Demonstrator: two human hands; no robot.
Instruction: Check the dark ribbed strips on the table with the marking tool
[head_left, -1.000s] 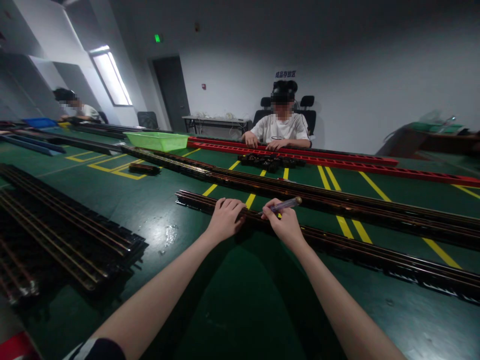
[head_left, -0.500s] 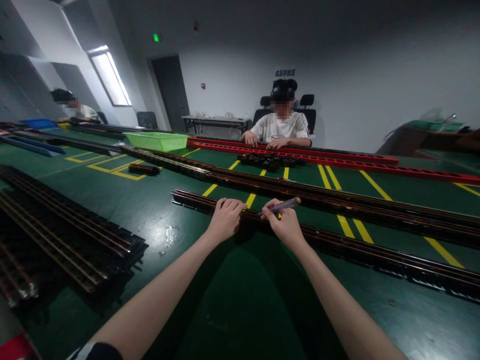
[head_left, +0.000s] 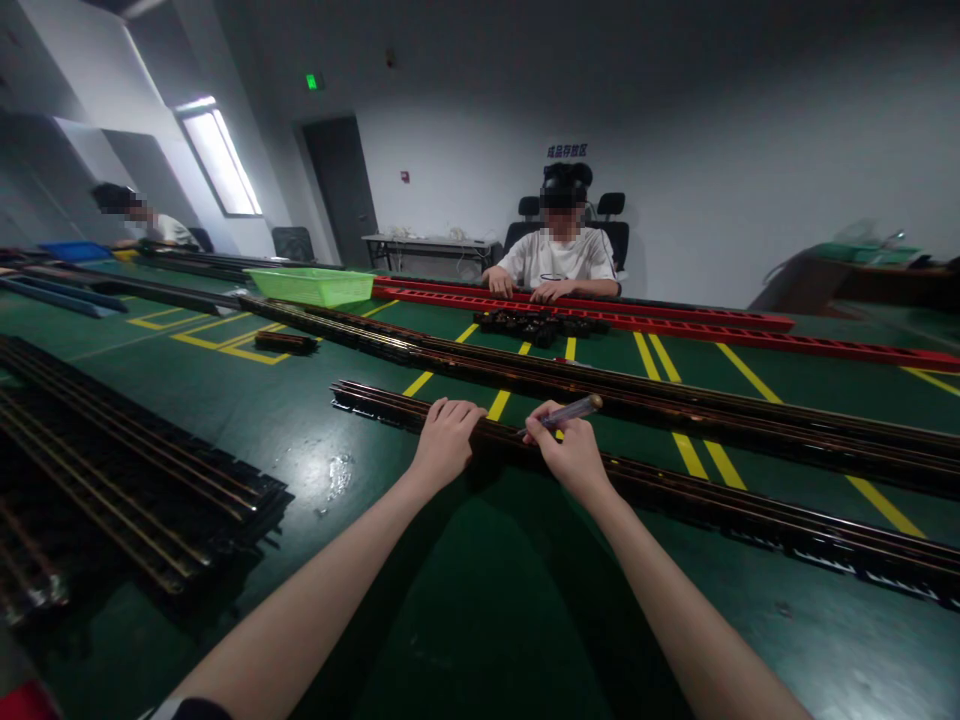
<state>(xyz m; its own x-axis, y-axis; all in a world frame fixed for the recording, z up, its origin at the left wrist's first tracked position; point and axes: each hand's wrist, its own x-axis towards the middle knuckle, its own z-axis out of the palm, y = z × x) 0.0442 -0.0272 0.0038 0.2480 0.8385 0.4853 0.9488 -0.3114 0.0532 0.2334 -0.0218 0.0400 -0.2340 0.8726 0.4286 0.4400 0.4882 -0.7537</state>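
Observation:
A long black rail (head_left: 697, 497) with copper-coloured strips runs across the table in front of me. My left hand (head_left: 448, 437) is closed over its near edge, fingers bent across the top. To the right, my right hand (head_left: 571, 447) grips a screwdriver (head_left: 574, 410) with a translucent handle, held like a pen. Its tip points down and left at the rail's top, between my two hands; whether it touches cannot be made out. The rail's left end (head_left: 346, 392) sticks out beyond my left hand.
More long rails (head_left: 652, 400) lie just behind, and others (head_left: 135, 460) at the left. A short piece (head_left: 285, 343), a green basket (head_left: 311, 286), a pile of black parts (head_left: 536, 326) and red slotted rails (head_left: 675, 328) are farther back. A co-worker (head_left: 562, 250) sits opposite; another (head_left: 161, 225) is far left.
The rail has slid slightly left under my hands, its left end now reaching farther out. My left hand has shifted a little left; the screwdriver stays at nearly the same spot.

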